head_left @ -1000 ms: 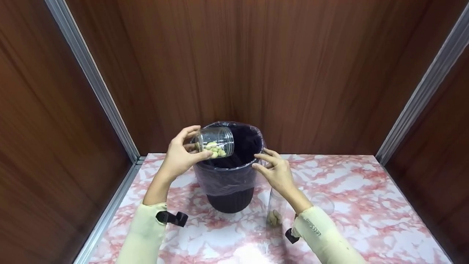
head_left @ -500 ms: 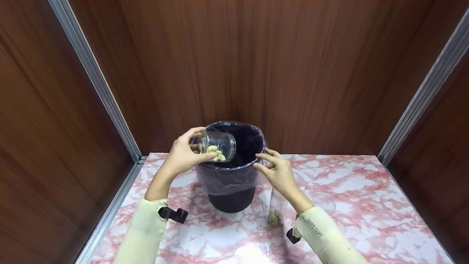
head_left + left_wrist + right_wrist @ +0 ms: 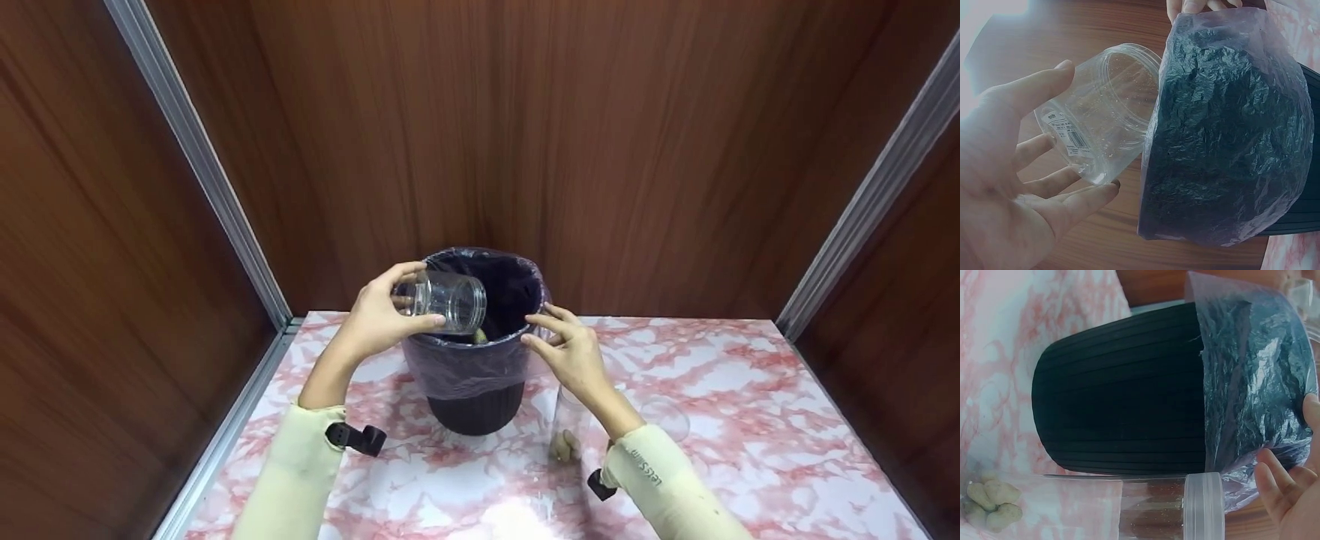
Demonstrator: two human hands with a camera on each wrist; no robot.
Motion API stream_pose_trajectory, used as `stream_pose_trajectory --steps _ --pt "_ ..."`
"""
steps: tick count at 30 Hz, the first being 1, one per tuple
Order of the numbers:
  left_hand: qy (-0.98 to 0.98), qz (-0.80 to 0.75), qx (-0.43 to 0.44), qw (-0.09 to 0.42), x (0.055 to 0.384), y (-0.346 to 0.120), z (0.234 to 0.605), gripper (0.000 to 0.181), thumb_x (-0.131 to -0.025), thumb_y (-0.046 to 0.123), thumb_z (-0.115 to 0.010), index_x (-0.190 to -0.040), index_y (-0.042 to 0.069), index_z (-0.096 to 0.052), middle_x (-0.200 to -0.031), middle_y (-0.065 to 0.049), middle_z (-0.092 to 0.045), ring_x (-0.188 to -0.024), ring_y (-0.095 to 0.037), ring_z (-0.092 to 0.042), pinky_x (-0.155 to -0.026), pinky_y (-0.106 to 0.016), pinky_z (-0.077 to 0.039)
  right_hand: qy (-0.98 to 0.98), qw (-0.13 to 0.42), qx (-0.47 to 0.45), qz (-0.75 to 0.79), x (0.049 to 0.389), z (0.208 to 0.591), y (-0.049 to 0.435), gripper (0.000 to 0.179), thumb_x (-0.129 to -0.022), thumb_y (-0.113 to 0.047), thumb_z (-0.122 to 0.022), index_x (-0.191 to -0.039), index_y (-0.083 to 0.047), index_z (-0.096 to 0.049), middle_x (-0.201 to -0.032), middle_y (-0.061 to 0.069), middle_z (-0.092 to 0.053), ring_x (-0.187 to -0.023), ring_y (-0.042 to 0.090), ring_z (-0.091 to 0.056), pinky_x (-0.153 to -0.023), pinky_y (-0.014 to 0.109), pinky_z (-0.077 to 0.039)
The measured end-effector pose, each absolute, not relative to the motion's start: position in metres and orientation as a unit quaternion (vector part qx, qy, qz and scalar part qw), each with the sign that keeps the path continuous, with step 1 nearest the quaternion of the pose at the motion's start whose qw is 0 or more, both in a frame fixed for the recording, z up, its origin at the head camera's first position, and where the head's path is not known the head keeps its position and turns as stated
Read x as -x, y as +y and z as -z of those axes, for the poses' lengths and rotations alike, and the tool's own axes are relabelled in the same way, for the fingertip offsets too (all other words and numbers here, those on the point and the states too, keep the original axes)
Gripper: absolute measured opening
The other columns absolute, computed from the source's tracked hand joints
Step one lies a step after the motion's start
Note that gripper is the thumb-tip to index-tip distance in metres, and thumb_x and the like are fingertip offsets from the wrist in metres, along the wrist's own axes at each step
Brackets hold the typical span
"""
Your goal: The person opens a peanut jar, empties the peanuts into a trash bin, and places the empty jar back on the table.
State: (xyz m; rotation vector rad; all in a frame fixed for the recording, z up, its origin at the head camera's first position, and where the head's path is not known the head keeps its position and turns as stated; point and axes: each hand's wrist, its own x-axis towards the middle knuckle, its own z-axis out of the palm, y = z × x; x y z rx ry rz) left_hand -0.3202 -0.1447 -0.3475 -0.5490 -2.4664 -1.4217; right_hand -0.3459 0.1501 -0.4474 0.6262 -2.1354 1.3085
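My left hand (image 3: 379,315) grips a clear plastic jar (image 3: 450,300) by its base. The jar lies almost on its side, its mouth over a black trash can (image 3: 476,409) lined with a thin purple bag (image 3: 472,371). No pieces show inside the jar in the left wrist view, only specks and a barcode label (image 3: 1075,140) on its bottom. One greenish nut-like piece (image 3: 480,337) appears just below the jar's mouth, at the can's opening. At the can's right side, my right hand (image 3: 574,356) holds the bag-covered rim with bent fingers.
Beside the can, under my right forearm, a tall clear jar (image 3: 1151,506) stands with several tan nut-like pieces (image 3: 995,503) at its bottom. A clear round lid (image 3: 665,418) lies to its right on the pink marbled tabletop (image 3: 735,435). Brown wood panels enclose the back and sides.
The pale green pieces have left the jar, which has tilted mouth-down a little more and shifted slightly right. The right hand has kept its place on the rim.
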Motion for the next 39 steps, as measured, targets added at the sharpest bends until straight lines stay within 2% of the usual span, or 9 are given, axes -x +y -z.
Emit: stream_pose_trajectory --steps 8,15,21,25,28,31,33,35,39 --pt "-0.852 0.476 0.185 0.118 0.319 -0.145 0.346 0.076 -0.069 0.021 -0.089 -0.136 0.017 -0.054 -0.129 -0.01 -0.058 -0.101 -0.031 -0.062 -0.087 -0.043 -0.052 -0.796 0.275 -0.228 -0.489 0.344 0.445 0.15 0.03 -0.078 -0.016 -0.083 -0.107 -0.01 -0.076 -0.124 0.018 -0.061 -0.061 0.018 -0.067 -0.057 0.021 -0.052" --pt "-0.837 0.495 0.19 0.136 0.316 -0.144 0.35 0.075 -0.069 0.02 -0.09 -0.134 0.015 -0.053 -0.128 -0.011 -0.057 -0.099 -0.032 -0.063 -0.084 -0.044 -0.054 -0.795 0.274 -0.227 -0.491 0.345 0.447 0.15 0.031 -0.079 -0.018 -0.082 -0.108 -0.009 -0.075 -0.126 0.018 -0.061 -0.061 0.018 -0.067 -0.058 0.023 -0.053" --pt "-0.824 0.514 0.179 0.158 0.31 -0.144 0.357 0.075 -0.068 0.018 -0.09 -0.128 0.013 -0.046 -0.125 -0.011 -0.052 -0.097 -0.032 -0.063 -0.083 -0.036 -0.055 -0.784 0.294 -0.237 -0.492 0.345 0.451 0.149 0.032 -0.079 -0.015 -0.082 -0.109 -0.008 -0.075 -0.125 0.019 -0.061 -0.059 0.013 -0.065 -0.056 0.021 -0.052" --pt "-0.84 0.482 0.161 0.191 0.304 -0.143 0.362 0.075 -0.067 0.019 -0.089 -0.121 0.012 -0.037 -0.124 -0.011 -0.048 -0.099 -0.027 -0.059 -0.086 -0.033 -0.053 -0.778 0.298 -0.241 -0.498 0.345 0.452 0.149 0.032 -0.079 -0.014 -0.082 -0.109 -0.007 -0.075 -0.126 0.02 -0.06 -0.058 0.014 -0.064 -0.055 0.019 -0.052" --pt "-0.854 0.444 0.156 0.222 0.301 -0.142 0.367 0.084 -0.062 0.021 -0.089 -0.124 0.012 -0.034 -0.123 -0.011 -0.045 -0.108 -0.024 -0.052 -0.092 -0.034 -0.047 -0.775 0.297 -0.24 -0.503 0.344 0.453 0.148 0.032 -0.079 -0.014 -0.082 -0.11 -0.007 -0.074 -0.126 0.02 -0.06 -0.059 0.015 -0.065 -0.055 0.018 -0.051" --pt "-0.855 0.425 0.16 0.25 0.298 -0.14 0.37 0.092 -0.059 0.022 -0.091 -0.133 0.009 -0.037 -0.122 -0.012 -0.041 -0.112 -0.023 -0.053 -0.093 -0.034 -0.045 -0.777 0.293 -0.236 -0.505 0.344 0.454 0.148 0.032 -0.08 -0.015 -0.081 -0.11 -0.008 -0.075 -0.127 0.019 -0.06 -0.059 0.014 -0.064 -0.056 0.017 -0.05" --pt "-0.858 0.408 0.159 0.269 0.295 -0.139 0.372 0.093 -0.058 0.026 -0.091 -0.136 0.01 -0.042 -0.122 -0.011 -0.041 -0.109 -0.023 -0.053 -0.092 -0.034 -0.046 -0.779 0.289 -0.233 -0.506 0.344 0.454 0.148 0.031 -0.08 -0.016 -0.081 -0.11 -0.008 -0.075 -0.127 0.019 -0.06 -0.059 0.013 -0.064 -0.056 0.016 -0.05" --pt "-0.862 0.385 0.156 0.291 0.293 -0.138 0.375 0.09 -0.059 0.032 -0.091 -0.135 0.01 -0.048 -0.121 -0.01 -0.043 -0.107 -0.023 -0.053 -0.092 -0.034 -0.044 -0.779 0.286 -0.233 -0.507 0.344 0.453 0.148 0.031 -0.08 -0.015 -0.081 -0.11 -0.008 -0.075 -0.127 0.019 -0.06 -0.058 0.013 -0.064 -0.056 0.015 -0.049" --pt "-0.864 0.333 0.142 0.349 0.287 -0.137 0.379 0.091 -0.058 0.043 -0.089 -0.134 0.009 -0.052 -0.118 -0.007 -0.051 -0.105 -0.024 -0.044 -0.09 -0.039 -0.035 -0.781 0.285 -0.237 -0.503 0.345 0.452 0.149 0.032 -0.08 -0.015 -0.081 -0.11 -0.008 -0.074 -0.127 0.019 -0.059 -0.058 0.014 -0.065 -0.056 0.016 -0.05"
